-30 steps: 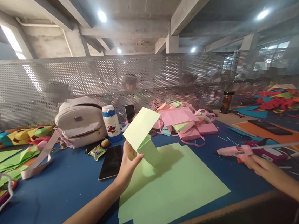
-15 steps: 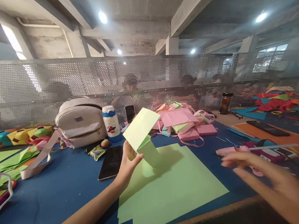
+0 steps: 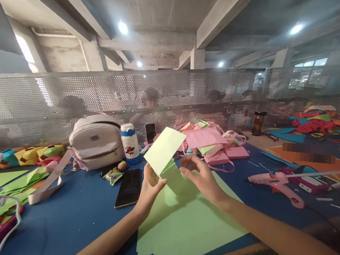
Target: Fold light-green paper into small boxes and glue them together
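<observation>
My left hand (image 3: pixel 152 184) is closed around the lower edge of a folded light green paper piece (image 3: pixel 164 149), box-like, tilted above the table. Its pale upper panel catches the light, and a darker green side hangs below toward the sheets. To its right is my right hand (image 3: pixel 200 174), fingers curved and apart, close to the paper's right side with nothing in its grasp. Large light green paper sheets (image 3: pixel 202 231) lie stacked beneath both hands. On the right a pink hot glue gun (image 3: pixel 276 182) lies on the blue table with a glue stick poking out behind.
A black phone (image 3: pixel 128 188) lies left of my left hand. Behind it stand a pale backpack (image 3: pixel 97 144) and a white-and-blue bottle (image 3: pixel 129 149). Pink paper bags (image 3: pixel 224 153) are piled at the back. A perforated metal screen (image 3: pixel 173 89) runs behind the table.
My right hand has moved left from beside the glue gun to the folded paper's right side. The left hand keeps its hold on the paper. The view has shifted slightly.
</observation>
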`<action>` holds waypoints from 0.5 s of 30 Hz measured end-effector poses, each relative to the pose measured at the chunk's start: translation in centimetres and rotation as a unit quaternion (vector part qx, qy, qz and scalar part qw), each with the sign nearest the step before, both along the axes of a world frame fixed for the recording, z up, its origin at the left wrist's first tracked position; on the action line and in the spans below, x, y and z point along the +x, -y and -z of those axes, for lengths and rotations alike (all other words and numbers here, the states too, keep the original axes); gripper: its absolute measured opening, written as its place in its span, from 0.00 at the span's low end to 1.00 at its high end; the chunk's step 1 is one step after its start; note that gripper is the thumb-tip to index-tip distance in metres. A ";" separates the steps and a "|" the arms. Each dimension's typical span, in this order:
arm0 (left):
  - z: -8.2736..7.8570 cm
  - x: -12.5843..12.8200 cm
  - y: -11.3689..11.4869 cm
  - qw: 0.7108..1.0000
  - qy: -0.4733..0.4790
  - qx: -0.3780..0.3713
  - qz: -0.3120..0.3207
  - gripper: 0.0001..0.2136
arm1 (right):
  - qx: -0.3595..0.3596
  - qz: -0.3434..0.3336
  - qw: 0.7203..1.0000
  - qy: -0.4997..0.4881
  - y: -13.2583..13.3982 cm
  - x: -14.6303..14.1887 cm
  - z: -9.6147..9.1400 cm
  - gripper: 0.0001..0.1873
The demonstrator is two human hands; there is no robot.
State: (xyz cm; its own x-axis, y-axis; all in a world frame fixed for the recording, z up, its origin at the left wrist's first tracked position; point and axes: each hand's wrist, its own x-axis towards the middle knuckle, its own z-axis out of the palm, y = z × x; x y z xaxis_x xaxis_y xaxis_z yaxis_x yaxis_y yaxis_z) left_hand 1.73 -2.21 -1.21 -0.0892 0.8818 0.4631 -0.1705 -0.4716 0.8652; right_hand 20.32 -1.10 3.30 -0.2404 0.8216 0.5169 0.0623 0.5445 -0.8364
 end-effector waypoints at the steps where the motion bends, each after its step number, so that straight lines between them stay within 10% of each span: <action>1: 0.0 0.0 0.0 1.000 0.000 -0.002 -0.001 0.41 | 0.000 0.002 1.000 -0.012 -0.1 -0.4 0.2 0.10; 15: 0.0 0.0 0.1 1.000 0.000 -0.009 0.001 0.42 | -0.049 -0.007 0.995 -0.089 0.0 -2.3 0.7 0.16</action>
